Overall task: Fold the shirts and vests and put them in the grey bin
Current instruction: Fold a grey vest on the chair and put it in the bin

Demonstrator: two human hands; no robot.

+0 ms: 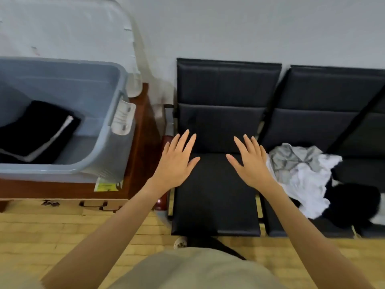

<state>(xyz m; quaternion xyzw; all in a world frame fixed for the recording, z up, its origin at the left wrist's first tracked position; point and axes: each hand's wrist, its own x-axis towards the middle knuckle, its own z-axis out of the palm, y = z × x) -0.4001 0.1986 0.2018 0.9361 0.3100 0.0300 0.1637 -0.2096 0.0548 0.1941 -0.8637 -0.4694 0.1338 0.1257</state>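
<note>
between garments: both hands empty over the bare seat

both hands hang flat above the black chair seat (214,190) with fingers straight and spread; the left hand (177,161) and the right hand (250,163) have nothing in their grip. whether the palms touch the seat or float just above it i cannot tell.

the grey bin (100,113) sits at about nine o'clock from the hands, on a reddish wooden worktop (137,155), and a folded black garment with a pale edge (37,130) already lies inside it. at three o'clock, on the neighbouring seat, a crumpled pile of white and grey clothes (302,174) waits, with a dark bundle (352,205) just beyond it at four o'clock.

to my eye one piece is done and the next has not yet been picked up. the next move likely calls for the right hand to reach to three o'clock, pinch one garment free of the tangle, and spread it flat on the seat in front for folding.
</note>
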